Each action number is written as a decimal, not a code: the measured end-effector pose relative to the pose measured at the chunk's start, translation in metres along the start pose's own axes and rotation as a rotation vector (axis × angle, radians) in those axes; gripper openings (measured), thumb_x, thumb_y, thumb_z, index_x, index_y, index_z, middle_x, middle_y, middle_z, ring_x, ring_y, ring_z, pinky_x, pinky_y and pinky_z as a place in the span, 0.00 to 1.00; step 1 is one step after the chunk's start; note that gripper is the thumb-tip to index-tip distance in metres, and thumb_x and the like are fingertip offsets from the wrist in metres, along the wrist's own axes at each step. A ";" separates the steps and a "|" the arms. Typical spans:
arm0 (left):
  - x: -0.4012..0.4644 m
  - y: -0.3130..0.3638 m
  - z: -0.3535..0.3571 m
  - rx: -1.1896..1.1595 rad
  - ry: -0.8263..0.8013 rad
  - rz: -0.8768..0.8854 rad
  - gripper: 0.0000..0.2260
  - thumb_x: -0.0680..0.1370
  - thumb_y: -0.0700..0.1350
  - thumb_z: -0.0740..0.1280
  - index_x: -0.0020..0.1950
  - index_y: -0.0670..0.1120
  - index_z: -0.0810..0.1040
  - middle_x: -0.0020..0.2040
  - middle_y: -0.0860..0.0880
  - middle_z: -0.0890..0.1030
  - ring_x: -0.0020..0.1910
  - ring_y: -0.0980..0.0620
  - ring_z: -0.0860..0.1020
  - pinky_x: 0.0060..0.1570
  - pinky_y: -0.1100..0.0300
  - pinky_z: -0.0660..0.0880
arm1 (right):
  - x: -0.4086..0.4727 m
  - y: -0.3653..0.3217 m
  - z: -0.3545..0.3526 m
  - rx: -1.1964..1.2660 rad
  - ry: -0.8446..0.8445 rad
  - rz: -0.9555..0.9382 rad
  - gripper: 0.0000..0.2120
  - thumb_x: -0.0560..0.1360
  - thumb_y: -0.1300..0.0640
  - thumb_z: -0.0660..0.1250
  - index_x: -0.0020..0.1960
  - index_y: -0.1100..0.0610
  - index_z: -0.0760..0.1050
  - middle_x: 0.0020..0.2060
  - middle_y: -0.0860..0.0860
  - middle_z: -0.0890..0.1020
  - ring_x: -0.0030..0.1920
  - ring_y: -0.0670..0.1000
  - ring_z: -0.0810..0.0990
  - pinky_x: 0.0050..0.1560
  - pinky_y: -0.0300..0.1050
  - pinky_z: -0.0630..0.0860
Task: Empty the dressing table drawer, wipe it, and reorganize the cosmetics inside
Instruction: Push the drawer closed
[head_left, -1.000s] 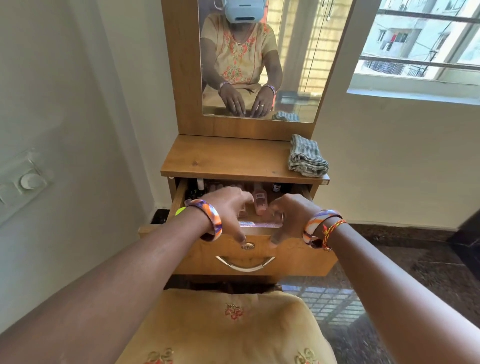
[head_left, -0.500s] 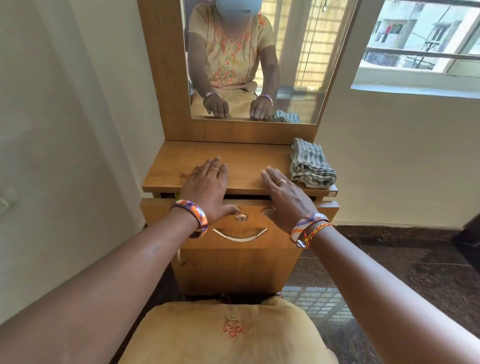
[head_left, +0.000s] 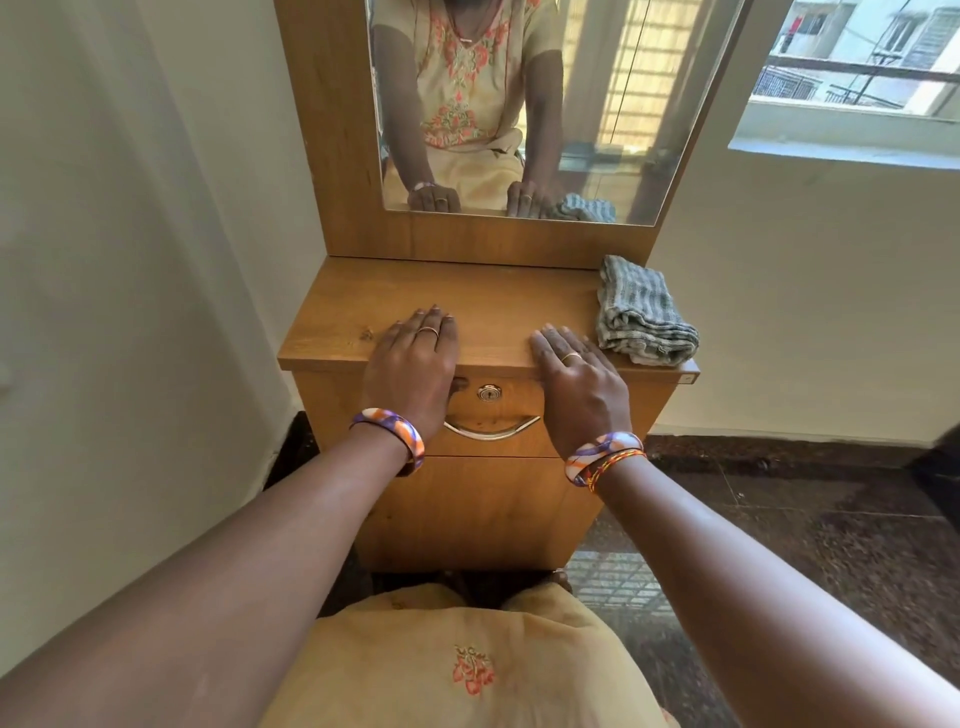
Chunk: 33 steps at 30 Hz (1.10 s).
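drawer (head_left: 493, 415): wooden, shut flush, lock above curved metal handle | cloth (head_left: 641, 312): grey striped, folded, lay at tabletop's right edge

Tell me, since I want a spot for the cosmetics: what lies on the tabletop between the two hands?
Nothing: the head view shows bare wood on the tabletop between the left hand and the right hand.

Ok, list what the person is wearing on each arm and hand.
Both forearms are bare, no sleeves in view. The left hand has a thin gold-coloured ring and a broad bangle swirled in purple, orange and white at the wrist. The right hand has a similar ring, a matching bangle, and red-and-yellow threads beside it.
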<state>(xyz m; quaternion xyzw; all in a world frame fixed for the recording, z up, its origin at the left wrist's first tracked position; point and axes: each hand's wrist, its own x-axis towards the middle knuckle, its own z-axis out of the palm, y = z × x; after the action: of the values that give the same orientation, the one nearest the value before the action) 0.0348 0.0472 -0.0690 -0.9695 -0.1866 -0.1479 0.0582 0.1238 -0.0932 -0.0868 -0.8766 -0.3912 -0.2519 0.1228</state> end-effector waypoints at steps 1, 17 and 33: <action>0.000 0.000 -0.001 0.007 -0.007 -0.001 0.28 0.77 0.42 0.65 0.75 0.41 0.59 0.75 0.42 0.62 0.75 0.45 0.60 0.73 0.53 0.57 | 0.000 -0.001 0.000 -0.010 -0.005 0.006 0.25 0.57 0.67 0.79 0.53 0.63 0.82 0.50 0.59 0.84 0.51 0.59 0.84 0.52 0.54 0.78; 0.014 0.021 -0.020 0.132 -0.255 -0.114 0.26 0.79 0.39 0.60 0.74 0.35 0.56 0.74 0.36 0.61 0.73 0.40 0.61 0.71 0.46 0.61 | 0.001 -0.012 -0.014 -0.056 -0.137 0.080 0.28 0.62 0.66 0.77 0.61 0.64 0.77 0.58 0.61 0.80 0.59 0.59 0.80 0.61 0.52 0.74; 0.010 0.028 -0.014 0.180 -0.243 -0.155 0.23 0.80 0.38 0.57 0.72 0.29 0.55 0.71 0.29 0.61 0.71 0.33 0.62 0.67 0.41 0.63 | 0.009 -0.014 -0.002 -0.363 -0.086 -0.051 0.20 0.68 0.66 0.52 0.42 0.64 0.84 0.39 0.60 0.86 0.38 0.57 0.86 0.36 0.50 0.82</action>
<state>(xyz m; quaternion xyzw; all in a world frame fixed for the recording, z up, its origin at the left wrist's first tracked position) 0.0504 0.0220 -0.0545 -0.9538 -0.2789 -0.0163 0.1101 0.1178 -0.0789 -0.0796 -0.8841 -0.3664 -0.2836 -0.0606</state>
